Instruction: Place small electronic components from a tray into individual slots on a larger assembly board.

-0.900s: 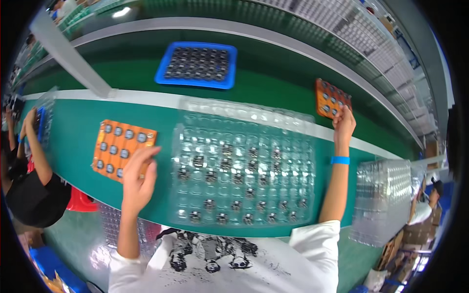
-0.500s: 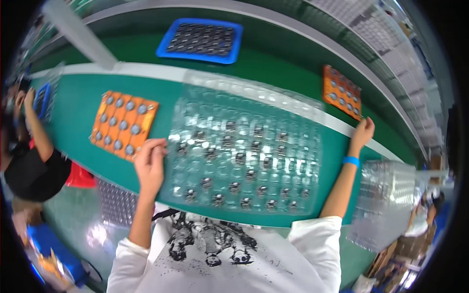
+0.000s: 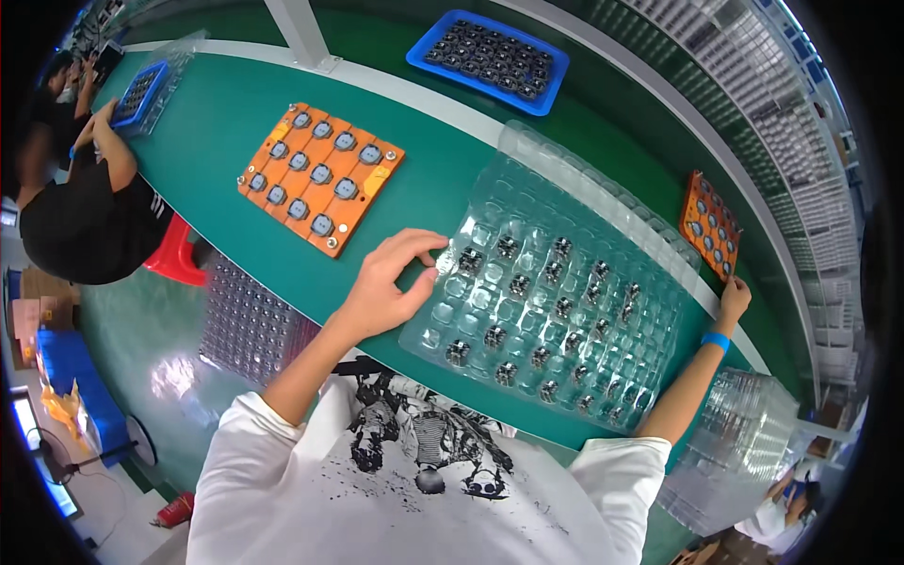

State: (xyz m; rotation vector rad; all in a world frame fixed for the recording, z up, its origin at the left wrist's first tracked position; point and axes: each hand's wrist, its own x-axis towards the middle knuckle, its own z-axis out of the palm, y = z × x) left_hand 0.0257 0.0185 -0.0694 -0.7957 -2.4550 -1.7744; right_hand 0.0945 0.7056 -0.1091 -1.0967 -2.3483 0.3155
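A clear plastic blister tray (image 3: 452, 330) lies on the green table in front of me, with several small dark metallic parts (image 3: 507, 247) in its pockets. At its left edge my left hand (image 3: 388, 287) is open, thumb and index finger apart with nothing visible between them. Left of the tray lies an orange fixture plate (image 3: 325, 221) bearing rows of round grey-topped parts (image 3: 321, 173). My right hand (image 3: 735, 299) reaches to the far right, fingers closed at the near corner of a second orange fixture plate (image 3: 712, 224). Its fingertips are partly hidden.
A blue tray (image 3: 424, 58) full of dark parts stands on the far green surface beyond the white rail (image 3: 414, 89). Stacked clear trays (image 3: 730, 452) stand at the right. A co-worker (image 3: 89, 207) sits at the left by another blue tray (image 3: 141, 99). A post (image 3: 299, 33) rises behind.
The view has turned, so the table contents appear shifted and rotated. My left hand has moved from the left orange plate to the blister tray's edge. My right hand stays at the right plate's corner.
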